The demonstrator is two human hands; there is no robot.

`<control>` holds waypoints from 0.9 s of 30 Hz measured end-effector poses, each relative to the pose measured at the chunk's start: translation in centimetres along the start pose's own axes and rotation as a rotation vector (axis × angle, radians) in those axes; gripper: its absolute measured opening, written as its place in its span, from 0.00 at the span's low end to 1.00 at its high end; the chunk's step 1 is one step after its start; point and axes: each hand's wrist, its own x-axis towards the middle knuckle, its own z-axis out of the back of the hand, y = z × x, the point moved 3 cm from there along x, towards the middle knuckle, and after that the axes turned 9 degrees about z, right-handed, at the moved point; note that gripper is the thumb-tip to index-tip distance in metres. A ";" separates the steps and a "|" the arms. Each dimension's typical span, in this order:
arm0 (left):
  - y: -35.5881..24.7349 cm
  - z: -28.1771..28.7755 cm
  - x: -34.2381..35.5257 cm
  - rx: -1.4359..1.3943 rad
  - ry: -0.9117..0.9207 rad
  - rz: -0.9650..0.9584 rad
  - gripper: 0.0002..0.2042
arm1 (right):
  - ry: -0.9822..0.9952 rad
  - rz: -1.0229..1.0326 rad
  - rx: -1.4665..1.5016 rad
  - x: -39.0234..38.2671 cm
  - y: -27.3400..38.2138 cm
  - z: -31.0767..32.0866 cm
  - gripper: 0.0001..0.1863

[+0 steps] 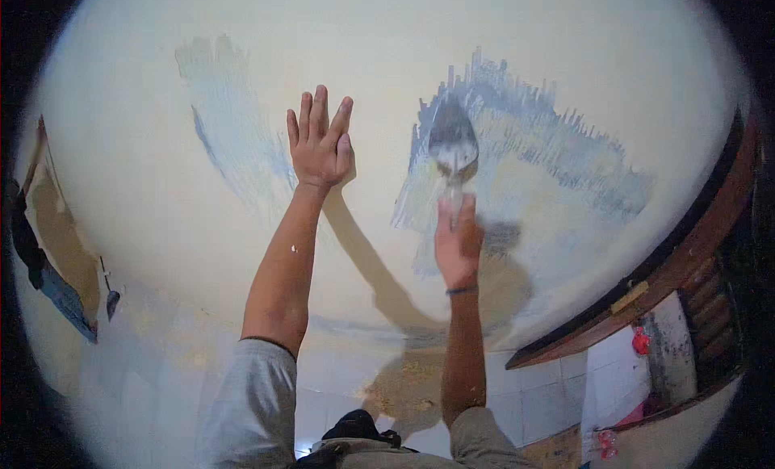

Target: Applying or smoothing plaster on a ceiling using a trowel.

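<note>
My left hand (320, 142) lies with its fingers spread against a cream wall (371, 49). A pointed trowel (454, 142) is in my right hand (458, 247), gripped by its pale handle with the blade pointing up. The blade is over a broad blue-grey smeared patch (557, 158) with ragged streaky edges; whether it touches the wall I cannot tell. A fainter blue-grey streak (230, 118) runs down the wall to the left of my left hand. Motion slightly blurs the trowel and my right hand.
A brown wooden frame (694, 263) curves along the right side, with red things (640, 340) below it. Dark and blue cloth (56, 287) hangs at the far left. Pale tiles (541, 388) and a brownish, rough patch (412, 384) show lower down.
</note>
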 end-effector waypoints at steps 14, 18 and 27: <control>-4.2 1.3 6.9 -0.026 -0.008 0.020 0.26 | -0.096 0.155 -0.070 2.3 0.9 0.4 0.20; -3.8 1.7 6.7 -0.012 -0.008 0.008 0.26 | -0.114 0.087 -0.091 -2.9 -1.7 -2.6 0.17; -3.2 1.5 6.6 -0.039 -0.010 0.039 0.28 | -0.093 0.046 -0.081 -0.6 -1.0 -3.1 0.19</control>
